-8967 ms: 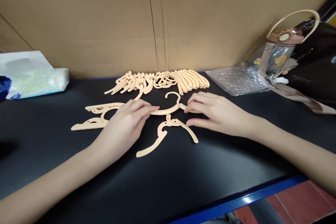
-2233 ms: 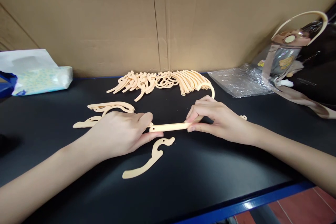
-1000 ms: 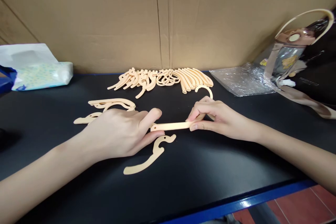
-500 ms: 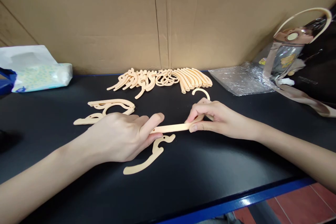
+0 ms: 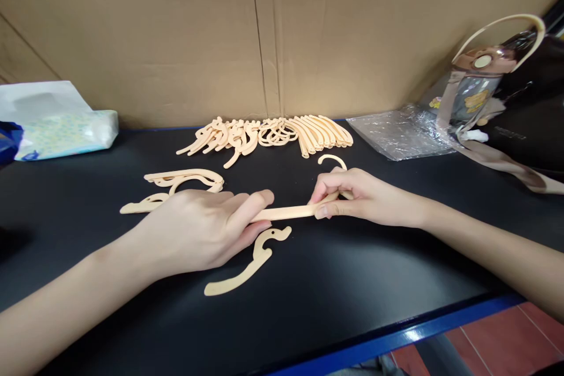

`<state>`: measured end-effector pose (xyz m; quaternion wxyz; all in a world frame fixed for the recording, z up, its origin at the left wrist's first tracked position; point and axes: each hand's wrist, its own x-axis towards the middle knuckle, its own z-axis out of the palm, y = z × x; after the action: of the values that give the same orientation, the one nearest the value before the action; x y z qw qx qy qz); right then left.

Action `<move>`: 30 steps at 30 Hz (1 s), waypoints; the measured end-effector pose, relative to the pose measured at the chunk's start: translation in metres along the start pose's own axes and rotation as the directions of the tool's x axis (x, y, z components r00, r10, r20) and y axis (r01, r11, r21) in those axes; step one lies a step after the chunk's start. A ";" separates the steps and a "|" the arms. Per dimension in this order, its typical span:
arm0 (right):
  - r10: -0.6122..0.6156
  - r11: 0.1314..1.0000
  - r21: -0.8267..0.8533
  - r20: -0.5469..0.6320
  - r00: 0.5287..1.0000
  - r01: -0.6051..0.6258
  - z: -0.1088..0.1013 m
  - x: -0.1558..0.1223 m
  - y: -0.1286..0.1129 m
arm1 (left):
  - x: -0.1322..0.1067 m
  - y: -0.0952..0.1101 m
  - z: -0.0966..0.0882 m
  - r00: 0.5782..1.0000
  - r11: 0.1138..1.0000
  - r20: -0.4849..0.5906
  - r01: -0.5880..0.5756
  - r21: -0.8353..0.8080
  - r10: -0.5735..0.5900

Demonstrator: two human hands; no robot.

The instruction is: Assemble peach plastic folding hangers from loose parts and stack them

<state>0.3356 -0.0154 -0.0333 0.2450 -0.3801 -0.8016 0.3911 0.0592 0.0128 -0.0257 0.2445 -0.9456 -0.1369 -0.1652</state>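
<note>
My left hand and my right hand hold a cream plastic folding-hanger bar between them, just above the table. The left thumb and fingers pinch its left end; the right thumb and fingers close on its right end. A curved hanger hook rises behind the right fingers, its lower part hidden. Below the bar lies a loose curved hanger arm with a small hole at its upper end. Behind the left hand is a folded hanger, partly covered by that hand.
Along the back of the black table lie hanger arms, hooks and straight bars. A tissue pack sits left. At right are a clear plastic bag, a strapped bottle and a black bag.
The view has shifted slightly. My left thumb and fingers now cover the small hole near the bar's left end, which showed before. Both hands keep their grip.
</note>
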 end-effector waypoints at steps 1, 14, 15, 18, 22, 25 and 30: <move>0.002 1.000 0.008 -0.008 1.000 -0.002 0.000 0.000 0.001 | 0.000 -0.001 0.000 1.000 1.000 -0.003 0.018 -0.008 -0.018; -0.113 0.968 -0.239 -0.172 0.978 0.070 -0.002 0.001 0.005 | 0.004 0.000 0.005 0.968 0.901 0.012 0.238 -0.363 -0.251; -0.132 0.954 -0.293 -0.197 0.972 0.070 -0.001 0.001 0.006 | 0.003 0.002 0.006 0.959 0.861 0.048 0.271 -0.429 -0.278; -0.141 0.932 -0.362 -0.265 0.954 0.037 0.001 0.001 0.008 | 0.001 0.007 0.008 0.945 0.753 0.121 0.317 -0.577 -0.304; -0.130 0.935 -0.354 -0.303 0.944 0.015 0.003 0.002 0.009 | -0.001 0.006 0.007 0.955 0.732 0.093 0.277 -0.623 -0.283; -0.135 0.929 -0.369 -0.315 0.940 0.010 0.004 0.001 0.009 | 0.000 0.003 0.005 0.964 0.750 0.080 0.249 -0.613 -0.254; -0.139 0.918 -0.396 -0.299 0.944 0.010 0.004 0.001 0.008 | 0.002 0.006 0.004 0.963 0.762 0.091 0.258 -0.594 -0.255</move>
<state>0.3351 -0.0130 -0.0421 0.3069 -0.4484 -0.8265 0.1473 0.0639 0.0104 -0.0312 -0.0928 -0.9467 -0.2059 -0.2296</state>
